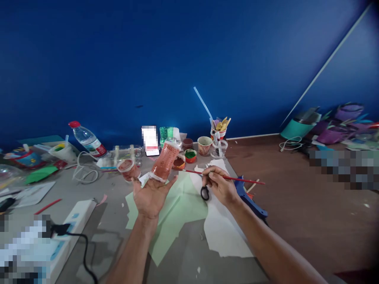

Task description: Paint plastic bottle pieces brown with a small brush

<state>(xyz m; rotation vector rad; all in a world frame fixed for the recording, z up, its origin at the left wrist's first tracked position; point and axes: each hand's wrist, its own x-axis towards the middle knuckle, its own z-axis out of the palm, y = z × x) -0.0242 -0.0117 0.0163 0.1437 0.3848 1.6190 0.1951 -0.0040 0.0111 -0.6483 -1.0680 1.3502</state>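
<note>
My left hand (150,197) holds up a plastic bottle (166,161) coated in reddish-brown paint, with a pale rim at its lower end. The thumb is spread out to the side, and the other fingers are largely hidden by the bottle. A thin paintbrush with a red handle (237,180) is pinched in my right hand (221,185), its tip pointing left towards the bottle. Behind the bottle stand a cup of brown paint (179,162) and a cup of green paint (190,156). Black-handled scissors (205,193) lie just below my right hand.
Green paper (177,221) and white paper (225,236) cover part of the grey table. A brown-painted cup (129,169) stands left of the bottle. Farther left are a water bottle (89,140) and a power strip (71,221). A blue glue gun (248,199) lies at the right edge.
</note>
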